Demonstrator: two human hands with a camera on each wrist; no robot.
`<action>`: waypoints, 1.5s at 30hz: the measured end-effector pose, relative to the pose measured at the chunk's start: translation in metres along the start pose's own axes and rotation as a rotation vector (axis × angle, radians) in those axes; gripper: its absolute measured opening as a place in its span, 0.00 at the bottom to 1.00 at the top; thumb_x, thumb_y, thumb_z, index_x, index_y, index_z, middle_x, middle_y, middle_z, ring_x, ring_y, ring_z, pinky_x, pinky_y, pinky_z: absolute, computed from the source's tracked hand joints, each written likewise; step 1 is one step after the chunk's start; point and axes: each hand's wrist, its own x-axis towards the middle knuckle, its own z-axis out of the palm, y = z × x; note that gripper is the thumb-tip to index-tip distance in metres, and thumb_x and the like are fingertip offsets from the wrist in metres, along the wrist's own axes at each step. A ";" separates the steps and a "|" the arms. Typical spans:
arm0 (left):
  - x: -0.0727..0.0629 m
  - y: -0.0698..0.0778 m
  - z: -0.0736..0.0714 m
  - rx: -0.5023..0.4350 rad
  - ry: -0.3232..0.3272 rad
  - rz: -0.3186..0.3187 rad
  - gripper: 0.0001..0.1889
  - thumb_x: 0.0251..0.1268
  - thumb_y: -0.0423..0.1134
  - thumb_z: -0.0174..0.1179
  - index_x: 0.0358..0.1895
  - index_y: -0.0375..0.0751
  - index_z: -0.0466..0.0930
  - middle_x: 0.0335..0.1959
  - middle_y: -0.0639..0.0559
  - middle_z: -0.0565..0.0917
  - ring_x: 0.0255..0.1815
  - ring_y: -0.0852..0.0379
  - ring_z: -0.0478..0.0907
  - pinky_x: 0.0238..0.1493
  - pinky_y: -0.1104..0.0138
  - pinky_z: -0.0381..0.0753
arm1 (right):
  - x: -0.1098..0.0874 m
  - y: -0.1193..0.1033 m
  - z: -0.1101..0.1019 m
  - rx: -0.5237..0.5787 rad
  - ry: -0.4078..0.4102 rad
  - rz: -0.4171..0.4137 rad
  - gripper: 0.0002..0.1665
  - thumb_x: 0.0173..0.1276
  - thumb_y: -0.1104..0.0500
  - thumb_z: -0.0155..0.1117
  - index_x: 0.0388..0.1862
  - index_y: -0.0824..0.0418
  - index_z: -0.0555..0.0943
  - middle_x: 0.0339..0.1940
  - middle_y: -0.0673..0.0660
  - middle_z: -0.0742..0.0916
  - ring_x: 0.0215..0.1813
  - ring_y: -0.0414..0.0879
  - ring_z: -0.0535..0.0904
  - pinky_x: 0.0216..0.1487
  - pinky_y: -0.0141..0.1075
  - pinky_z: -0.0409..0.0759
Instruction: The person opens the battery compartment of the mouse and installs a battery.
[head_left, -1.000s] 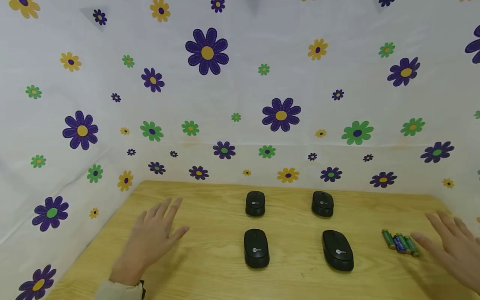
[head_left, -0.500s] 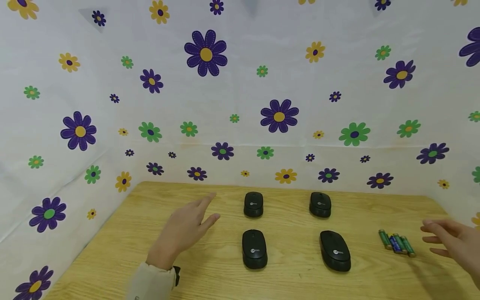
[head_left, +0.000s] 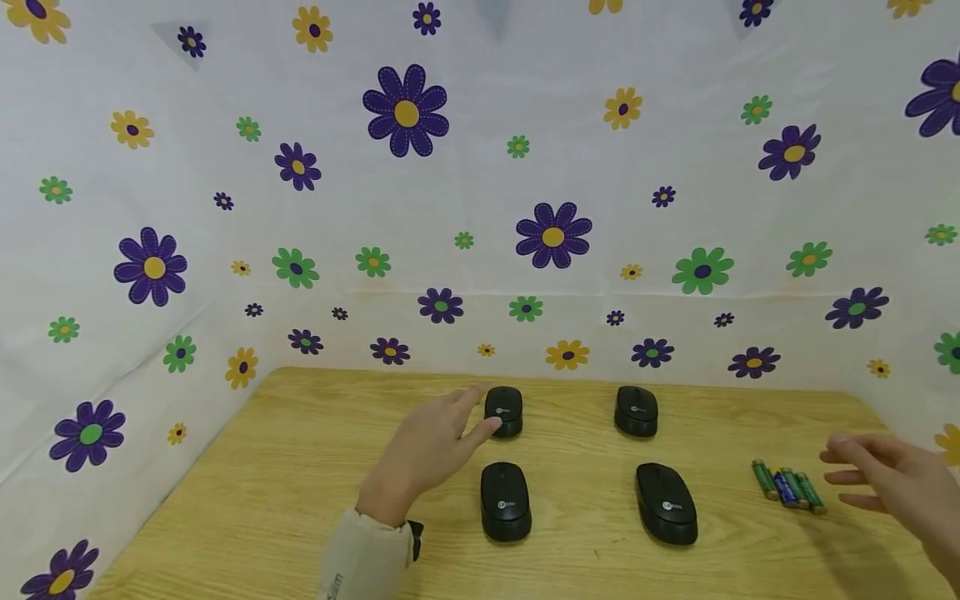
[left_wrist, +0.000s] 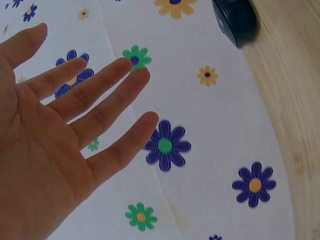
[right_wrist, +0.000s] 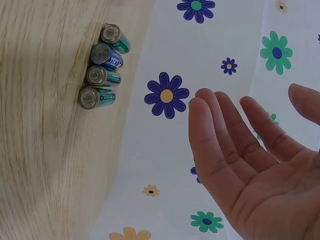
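Note:
My left hand [head_left: 429,450] reaches over the table with its fingers extended, thumb and fingertips overlapping the back-left black computer mouse [head_left: 508,404] in the head view. In the left wrist view the palm faces the camera with nothing in it, and a dark mouse [left_wrist: 237,22] shows at the top. Nearer the front lies another black mouse [head_left: 506,502]. At the right, my right hand [head_left: 892,483] hovers beside a row of batteries [head_left: 784,489], fingers loosely bent and holding nothing. The right wrist view shows one blue battery [right_wrist: 106,56] among green ones [right_wrist: 102,98], lying side by side.
Two more black mice, a back-right mouse [head_left: 636,411] and a front-right mouse [head_left: 666,504], lie between the left pair and the batteries. A white flower-patterned sheet [head_left: 465,192] hangs behind and beside the wooden table [head_left: 285,500].
My left hand has moved right across the table, up to the back-left mouse. The right hand has turned, its fingers bending, and shifted slightly left. Mice and batteries stay in place.

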 end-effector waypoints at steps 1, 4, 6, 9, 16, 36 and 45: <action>0.002 0.003 0.002 -0.008 -0.010 0.004 0.28 0.81 0.51 0.51 0.75 0.41 0.67 0.68 0.38 0.75 0.66 0.39 0.74 0.66 0.45 0.74 | 0.000 0.000 0.000 0.001 -0.013 0.005 0.39 0.86 0.47 0.36 0.63 0.89 0.62 0.45 0.78 0.83 0.36 0.51 0.86 0.35 0.43 0.89; 0.009 0.011 0.010 -0.025 -0.034 0.021 0.28 0.81 0.52 0.51 0.75 0.42 0.67 0.68 0.39 0.76 0.66 0.40 0.75 0.65 0.46 0.75 | 0.000 -0.001 0.000 0.008 -0.046 0.022 0.40 0.85 0.46 0.35 0.63 0.88 0.62 0.46 0.78 0.83 0.38 0.55 0.86 0.37 0.44 0.89; 0.013 0.017 0.014 -0.028 -0.050 0.026 0.27 0.81 0.52 0.50 0.75 0.43 0.67 0.67 0.40 0.76 0.66 0.42 0.75 0.65 0.47 0.75 | 0.000 -0.003 0.000 0.023 -0.065 0.034 0.41 0.85 0.46 0.36 0.63 0.88 0.62 0.45 0.75 0.84 0.38 0.53 0.87 0.38 0.44 0.89; 0.019 0.025 0.021 -0.050 -0.079 0.024 0.28 0.81 0.52 0.50 0.76 0.42 0.66 0.68 0.40 0.75 0.67 0.43 0.74 0.66 0.48 0.75 | 0.001 -0.007 -0.001 0.037 -0.092 0.030 0.40 0.85 0.46 0.36 0.63 0.88 0.64 0.44 0.68 0.86 0.37 0.46 0.86 0.39 0.43 0.89; 0.026 0.042 0.035 -0.097 -0.118 0.009 0.28 0.81 0.53 0.49 0.77 0.45 0.65 0.72 0.46 0.72 0.70 0.46 0.71 0.70 0.50 0.72 | 0.006 -0.012 -0.001 0.041 -0.148 -0.015 0.40 0.86 0.46 0.37 0.63 0.87 0.65 0.48 0.70 0.86 0.40 0.47 0.87 0.40 0.43 0.89; 0.038 0.074 0.063 -0.182 -0.191 0.055 0.28 0.81 0.54 0.49 0.76 0.47 0.66 0.70 0.46 0.74 0.63 0.54 0.78 0.64 0.61 0.78 | 0.006 -0.019 0.013 0.157 -0.219 -0.025 0.36 0.86 0.49 0.40 0.66 0.85 0.64 0.50 0.65 0.87 0.40 0.40 0.86 0.42 0.43 0.89; 0.041 0.080 0.074 -0.210 -0.224 0.043 0.28 0.81 0.54 0.49 0.77 0.49 0.66 0.70 0.49 0.74 0.62 0.58 0.77 0.64 0.63 0.77 | 0.007 -0.028 0.019 0.155 -0.269 -0.036 0.35 0.86 0.49 0.40 0.65 0.83 0.67 0.53 0.67 0.85 0.44 0.45 0.86 0.44 0.44 0.89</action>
